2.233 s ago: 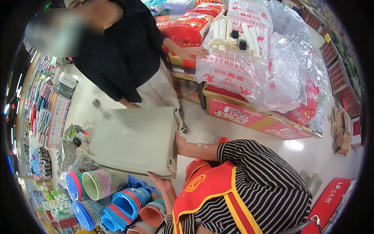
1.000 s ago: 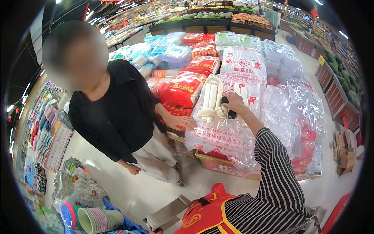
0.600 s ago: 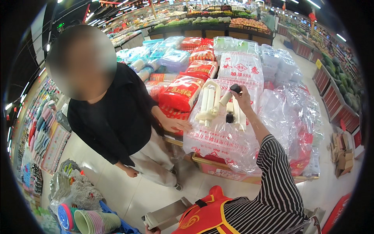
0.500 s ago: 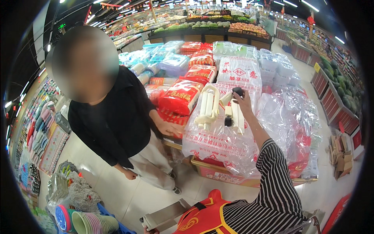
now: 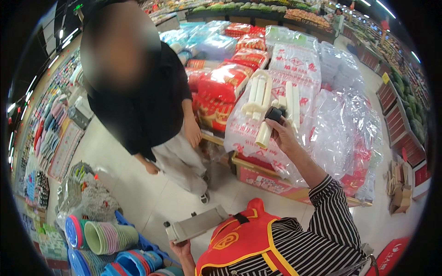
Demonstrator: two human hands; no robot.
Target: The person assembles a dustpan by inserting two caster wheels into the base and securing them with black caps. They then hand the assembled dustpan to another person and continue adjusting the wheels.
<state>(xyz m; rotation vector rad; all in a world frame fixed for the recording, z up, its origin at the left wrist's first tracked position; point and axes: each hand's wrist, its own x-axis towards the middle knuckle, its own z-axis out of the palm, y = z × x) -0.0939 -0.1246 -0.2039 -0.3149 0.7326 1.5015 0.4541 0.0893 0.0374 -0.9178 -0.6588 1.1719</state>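
Note:
My right hand (image 5: 284,134) is closed around a short cream tube (image 5: 263,136) with a black knob (image 5: 273,113) at its upper end. It is held above the front of the bag-covered display. Just beyond it, a cream plastic frame with parallel rods (image 5: 258,94) lies on the clear packs, and beside that lies a long cream bar piece (image 5: 292,102). Low in the view, my left hand (image 5: 182,249) grips the end of a long grey-beige bracket (image 5: 198,224) with small black knobs. Part of this hand's grip is hidden beneath the bracket.
A person in a black top (image 5: 138,101) stands at the left, close to the display. Red packs (image 5: 224,82) and clear plastic bags (image 5: 343,133) cover the display. Stacked buckets (image 5: 110,237) stand at lower left; cardboard (image 5: 400,188) lies on the floor at right.
My right hand has drawn the black-knobbed tube toward me, away from the other cream parts. My left hand and its bracket show more fully. The view has shifted downward.

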